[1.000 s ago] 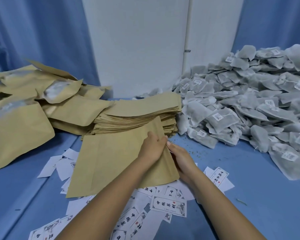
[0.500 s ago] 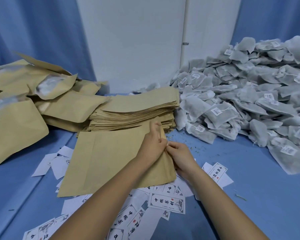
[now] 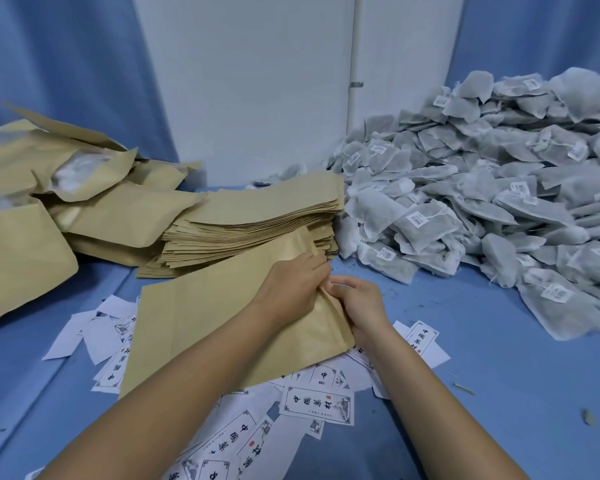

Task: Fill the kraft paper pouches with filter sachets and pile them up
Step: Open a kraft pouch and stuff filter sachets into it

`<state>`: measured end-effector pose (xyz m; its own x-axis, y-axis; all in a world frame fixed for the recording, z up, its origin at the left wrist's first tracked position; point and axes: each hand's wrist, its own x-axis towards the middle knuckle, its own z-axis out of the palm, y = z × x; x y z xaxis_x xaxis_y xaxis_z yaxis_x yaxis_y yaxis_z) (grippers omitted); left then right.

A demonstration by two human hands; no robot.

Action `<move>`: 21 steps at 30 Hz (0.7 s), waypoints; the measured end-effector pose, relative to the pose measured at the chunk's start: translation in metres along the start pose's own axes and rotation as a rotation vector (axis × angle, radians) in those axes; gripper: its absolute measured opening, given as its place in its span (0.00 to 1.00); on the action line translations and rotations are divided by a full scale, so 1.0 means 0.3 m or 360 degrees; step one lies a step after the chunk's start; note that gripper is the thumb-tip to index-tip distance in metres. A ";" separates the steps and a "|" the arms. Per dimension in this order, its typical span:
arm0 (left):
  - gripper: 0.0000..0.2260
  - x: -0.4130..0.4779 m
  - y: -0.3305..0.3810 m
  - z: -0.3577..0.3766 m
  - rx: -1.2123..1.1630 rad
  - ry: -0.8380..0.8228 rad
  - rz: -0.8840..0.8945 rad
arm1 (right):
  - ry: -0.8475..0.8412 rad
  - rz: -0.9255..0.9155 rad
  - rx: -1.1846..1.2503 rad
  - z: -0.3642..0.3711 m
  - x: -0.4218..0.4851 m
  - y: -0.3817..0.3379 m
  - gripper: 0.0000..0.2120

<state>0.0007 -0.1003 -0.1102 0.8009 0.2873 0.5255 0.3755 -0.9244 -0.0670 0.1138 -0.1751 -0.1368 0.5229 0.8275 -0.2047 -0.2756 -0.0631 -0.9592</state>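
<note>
Left hand point(image 3: 291, 282) and right hand point(image 3: 357, 303) pinch a flat kraft pouch point(image 3: 205, 323) at its mouth; some filled pouches point(image 3: 101, 216) are piled, many filter sachets point(image 3: 482, 202) await.

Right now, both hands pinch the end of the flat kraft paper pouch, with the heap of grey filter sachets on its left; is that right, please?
No: the head view shows the heap of grey filter sachets on the right of the flat kraft paper pouch; left hand and right hand do pinch its end.
</note>
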 end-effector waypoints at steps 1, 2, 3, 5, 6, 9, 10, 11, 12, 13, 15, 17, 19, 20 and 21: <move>0.08 0.007 0.002 -0.002 0.0007 0.0000 0.0010 | 0.0014 0.0016 0.0002 0.002 0.005 0.001 0.08; 0.09 0.011 0.003 -0.003 -0.0018 -0.0013 0.0032 | 0.0063 0.0015 -0.0022 0.000 0.012 0.002 0.08; 0.10 0.013 0.003 -0.012 -0.0056 -0.0013 0.0059 | 0.0151 -0.0001 -0.0065 -0.008 0.020 -0.001 0.08; 0.12 0.011 -0.001 -0.034 -0.0104 0.0065 0.0134 | 0.0312 -0.0076 -0.0150 -0.036 0.035 -0.015 0.10; 0.12 0.014 -0.004 -0.044 -0.0112 0.0088 0.0178 | 0.0333 -0.0123 -0.0188 -0.045 0.037 -0.020 0.10; 0.07 0.036 -0.004 -0.065 -0.0133 0.0168 0.0263 | 0.0370 -0.0604 -0.0641 -0.022 0.011 -0.020 0.07; 0.07 0.047 -0.004 -0.069 -0.0170 0.0202 0.0257 | 0.0358 -0.0840 -0.0815 -0.003 -0.002 -0.023 0.07; 0.07 0.057 -0.004 -0.072 -0.0227 0.0238 0.0236 | 0.0285 -0.1029 -0.0930 0.019 -0.013 -0.033 0.07; 0.07 0.066 -0.001 -0.077 -0.0310 0.0283 0.0194 | 0.0175 -0.1151 -0.1010 0.044 -0.018 -0.041 0.08; 0.07 0.074 0.002 -0.084 -0.0404 0.0331 0.0148 | 0.0055 -0.1152 -0.1103 0.063 -0.022 -0.057 0.09; 0.09 0.091 0.010 -0.102 -0.0582 0.0374 0.0128 | -0.0210 -0.0907 -0.1298 0.069 -0.030 -0.113 0.13; 0.10 0.106 0.032 -0.128 -0.0655 0.0342 0.0229 | -0.0547 -0.0596 -0.1486 0.058 -0.043 -0.166 0.15; 0.09 0.121 0.045 -0.159 -0.0635 0.0271 0.0332 | -0.0636 -0.0345 -0.1728 0.078 -0.023 -0.141 0.10; 0.07 0.129 0.050 -0.175 -0.0601 0.0222 0.0365 | -0.0673 -0.0239 -0.1637 0.090 -0.004 -0.096 0.13; 0.06 0.136 0.061 -0.190 -0.0548 0.0185 0.0408 | -0.0609 -0.0255 -0.1511 0.054 -0.033 -0.091 0.18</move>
<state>0.0138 -0.1197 -0.0417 0.7825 0.0256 0.6221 -0.0215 -0.9974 0.0681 0.1029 -0.1725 -0.1054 0.1603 0.9764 -0.1445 0.6109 -0.2131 -0.7625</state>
